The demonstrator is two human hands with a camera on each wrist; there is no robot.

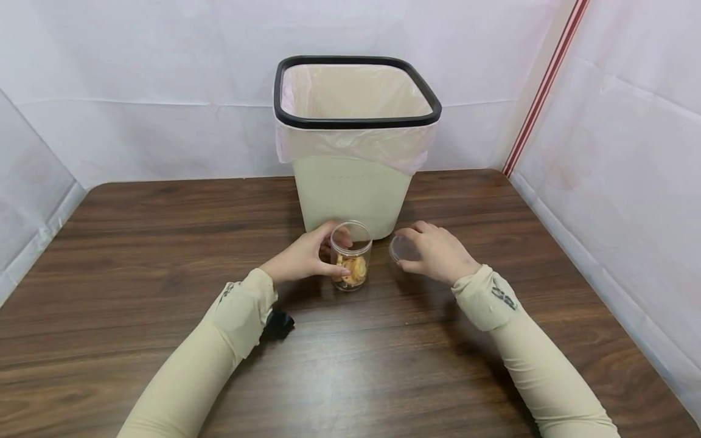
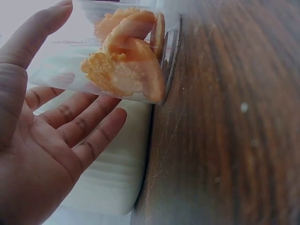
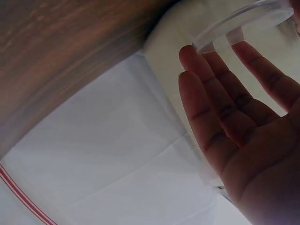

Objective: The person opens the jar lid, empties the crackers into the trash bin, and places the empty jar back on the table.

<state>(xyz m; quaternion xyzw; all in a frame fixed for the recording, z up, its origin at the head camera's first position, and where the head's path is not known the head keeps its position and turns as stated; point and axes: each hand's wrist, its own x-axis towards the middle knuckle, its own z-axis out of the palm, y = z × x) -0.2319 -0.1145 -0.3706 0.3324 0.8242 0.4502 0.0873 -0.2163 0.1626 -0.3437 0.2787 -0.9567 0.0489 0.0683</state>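
A clear, open-topped plastic jar (image 1: pixel 358 236) stands upright on the table in front of the bin. Several golden-brown cookies (image 2: pixel 124 56) lie in the bottom of it. My left hand (image 1: pixel 303 255) holds the jar from the left, with the thumb on the near side and the fingers on the far side. To the right of the jar, my right hand (image 1: pixel 440 250) holds a round clear lid (image 1: pixel 404 249) by its edge, between thumb and fingertips. The right wrist view shows the lid (image 3: pixel 243 23) tilted at the fingertips, its far part cut off by the frame.
A cream trash bin (image 1: pixel 350 188) with a black rim and a thin pinkish liner stands right behind the jar. The dark wooden table (image 1: pixel 339 371) is bounded by white sheeting at the back and sides. A small black object (image 1: pixel 279 323) shows beside the left wrist.
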